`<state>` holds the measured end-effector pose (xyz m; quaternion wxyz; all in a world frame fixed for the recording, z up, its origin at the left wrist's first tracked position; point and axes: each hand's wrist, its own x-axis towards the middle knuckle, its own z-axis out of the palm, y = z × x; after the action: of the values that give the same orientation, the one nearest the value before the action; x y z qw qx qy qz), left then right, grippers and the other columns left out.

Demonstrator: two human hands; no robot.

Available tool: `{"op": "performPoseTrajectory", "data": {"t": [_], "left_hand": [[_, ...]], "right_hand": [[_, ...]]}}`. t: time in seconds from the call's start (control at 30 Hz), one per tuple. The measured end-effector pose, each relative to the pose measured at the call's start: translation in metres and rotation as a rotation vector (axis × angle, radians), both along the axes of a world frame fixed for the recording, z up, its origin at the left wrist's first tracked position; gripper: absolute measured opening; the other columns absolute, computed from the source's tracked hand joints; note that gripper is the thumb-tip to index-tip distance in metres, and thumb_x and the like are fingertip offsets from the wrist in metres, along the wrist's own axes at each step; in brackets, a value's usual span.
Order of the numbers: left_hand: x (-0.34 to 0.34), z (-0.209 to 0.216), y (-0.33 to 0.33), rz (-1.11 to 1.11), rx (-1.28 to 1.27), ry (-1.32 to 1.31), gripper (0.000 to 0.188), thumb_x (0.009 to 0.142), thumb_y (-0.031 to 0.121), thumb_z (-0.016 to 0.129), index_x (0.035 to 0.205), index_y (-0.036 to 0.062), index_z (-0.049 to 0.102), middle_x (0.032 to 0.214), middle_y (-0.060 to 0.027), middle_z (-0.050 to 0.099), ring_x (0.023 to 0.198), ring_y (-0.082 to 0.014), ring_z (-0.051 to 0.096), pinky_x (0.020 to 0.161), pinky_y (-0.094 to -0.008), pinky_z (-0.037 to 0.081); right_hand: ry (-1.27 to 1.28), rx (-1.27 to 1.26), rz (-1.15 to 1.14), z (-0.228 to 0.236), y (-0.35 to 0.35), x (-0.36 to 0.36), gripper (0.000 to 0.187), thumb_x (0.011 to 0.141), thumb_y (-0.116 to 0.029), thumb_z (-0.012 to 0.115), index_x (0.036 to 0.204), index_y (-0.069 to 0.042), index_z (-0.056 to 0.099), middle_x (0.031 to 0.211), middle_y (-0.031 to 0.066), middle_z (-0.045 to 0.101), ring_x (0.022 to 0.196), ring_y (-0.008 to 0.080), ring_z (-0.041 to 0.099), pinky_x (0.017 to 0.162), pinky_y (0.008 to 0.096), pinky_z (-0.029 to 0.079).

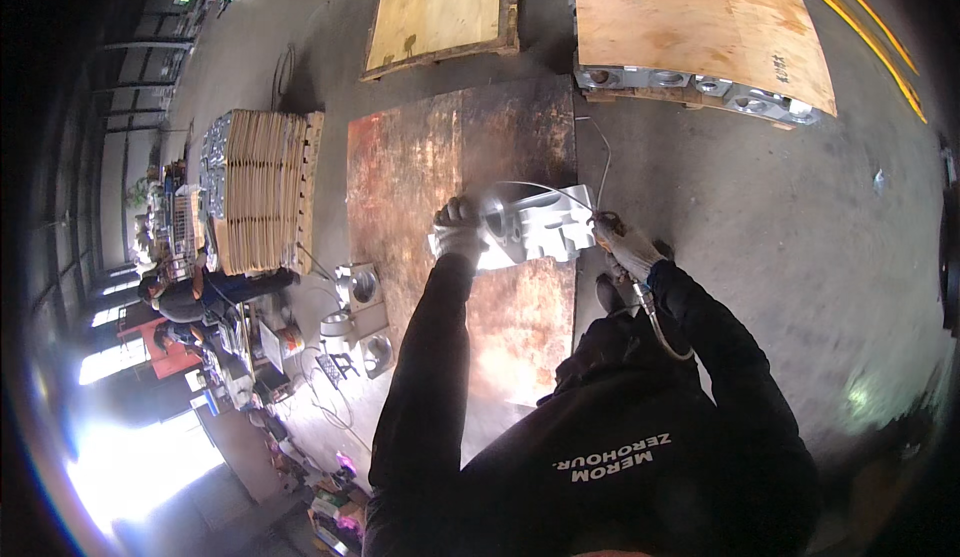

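A silver metal casting [538, 225] with hollows and ribs lies on the worn board in front of me. My left hand [458, 225], in a pale glove, is closed over its left end. At its right end, my gloved right hand [628, 247] is closed round a hand tool with a hose; its kind cannot be made out, as the fingers cover most of it. A pale hose [658, 327] with a metal fitting runs from below this hand towards my body. A thin cable or hose [603, 147] curves across the floor beyond the casting.
The scuffed board [400, 167] lies under the work. Beyond stand a plywood-topped pallet [440, 7] and plywood [700, 17] over more castings. Left are stacked brown sheets [265, 187], loose castings [360, 302] and two people [190, 302]. A yellow frame [875, 32] stands far right.
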<state>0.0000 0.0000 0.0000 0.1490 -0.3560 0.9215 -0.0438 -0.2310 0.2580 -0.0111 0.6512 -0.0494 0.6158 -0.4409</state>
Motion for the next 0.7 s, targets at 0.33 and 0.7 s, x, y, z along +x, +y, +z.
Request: {"op": "performPoseTrajectory", "data": {"t": [0.33, 0.7], "left_hand": [[0.008, -0.008, -0.006, -0.045, -0.042, 0.019, 0.113, 0.048, 0.033, 0.087, 0.139, 0.0004, 0.029, 0.136, -0.0203, 0.041, 0.125, -0.0365, 0.041, 0.106, -0.0456, 0.032], [0.012, -0.012, -0.001, -0.027, -0.057, -0.017, 0.109, 0.055, 0.033, 0.085, 0.141, -0.0023, 0.028, 0.141, -0.0231, 0.038, 0.129, -0.0380, 0.039, 0.111, -0.0460, 0.026]], "right_hand": [[-0.049, -0.064, 0.105, 0.002, -0.035, -0.019, 0.046, 0.093, -0.052, 0.053, 0.069, -0.013, 0.047, 0.049, -0.0020, 0.043, 0.037, 0.0089, 0.041, 0.035, 0.0271, 0.032], [-0.008, 0.007, 0.097, 0.013, 0.013, -0.021, 0.042, 0.091, -0.050, 0.057, 0.087, -0.008, 0.056, 0.049, 0.0001, 0.045, 0.035, 0.0111, 0.043, 0.032, 0.0290, 0.033]]}}
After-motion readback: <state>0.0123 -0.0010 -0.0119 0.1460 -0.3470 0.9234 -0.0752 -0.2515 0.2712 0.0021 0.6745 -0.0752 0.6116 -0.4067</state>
